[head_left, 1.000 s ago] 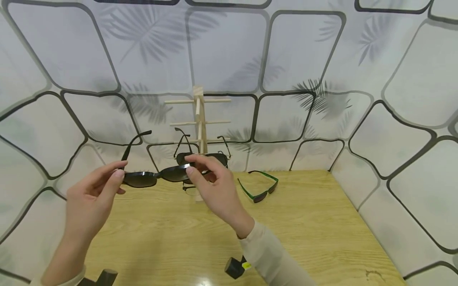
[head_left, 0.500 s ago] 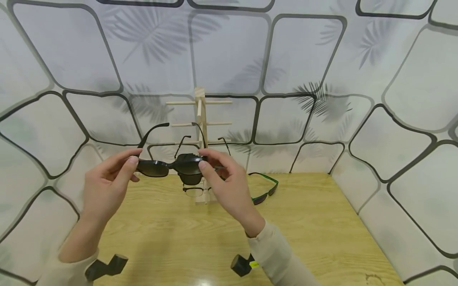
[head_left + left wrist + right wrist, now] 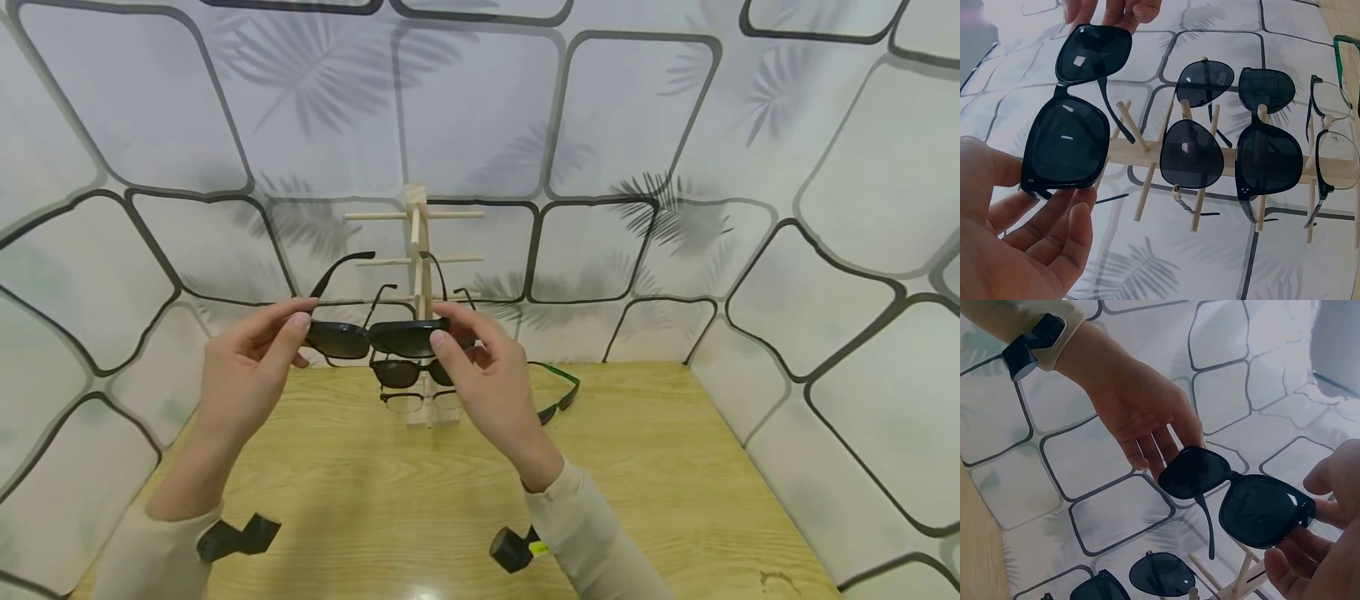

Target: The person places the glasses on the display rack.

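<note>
The head view is bright, with glare low on the table [image 3: 675, 467], while both wrist views look dimmer.

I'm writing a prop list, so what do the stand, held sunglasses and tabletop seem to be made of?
Stand: probably bare wood, being pale tan and matte.
Held sunglasses: likely black plastic, thick-rimmed and glossy with highlights; the smooth dark lenses could be plastic or glass.
Tabletop: wood or printed laminate, with yellowish grain and a slight sheen.

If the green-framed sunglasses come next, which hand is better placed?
Probably the right hand: in the head view, the green-framed sunglasses lie on its side of the wooden stand. The left hand is on the opposite side. Both hands grip the black sunglasses, though.
</note>
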Demonstrator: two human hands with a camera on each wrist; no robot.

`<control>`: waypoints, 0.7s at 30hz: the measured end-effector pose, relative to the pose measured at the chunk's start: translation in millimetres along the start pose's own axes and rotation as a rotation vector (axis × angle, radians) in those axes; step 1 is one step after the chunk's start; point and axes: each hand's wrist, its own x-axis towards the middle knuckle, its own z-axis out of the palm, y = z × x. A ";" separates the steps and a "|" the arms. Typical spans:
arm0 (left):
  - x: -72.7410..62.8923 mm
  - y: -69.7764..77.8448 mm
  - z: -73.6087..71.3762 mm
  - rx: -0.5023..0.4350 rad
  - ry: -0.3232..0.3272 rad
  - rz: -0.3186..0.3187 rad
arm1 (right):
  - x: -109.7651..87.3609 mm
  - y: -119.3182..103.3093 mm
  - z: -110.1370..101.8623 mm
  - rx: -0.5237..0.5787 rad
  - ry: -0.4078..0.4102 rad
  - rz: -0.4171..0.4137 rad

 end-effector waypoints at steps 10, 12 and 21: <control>7.2 -0.6 8.0 -0.007 -0.078 0.019 | 2.0 4.6 -7.9 -0.012 0.037 -0.003; 8.1 -0.9 9.5 -0.007 -0.086 0.033 | 3.1 5.4 -9.3 -0.009 0.040 0.000; 9.5 2.5 13.0 0.007 -0.099 0.044 | 4.0 6.4 -14.8 -0.012 0.039 0.007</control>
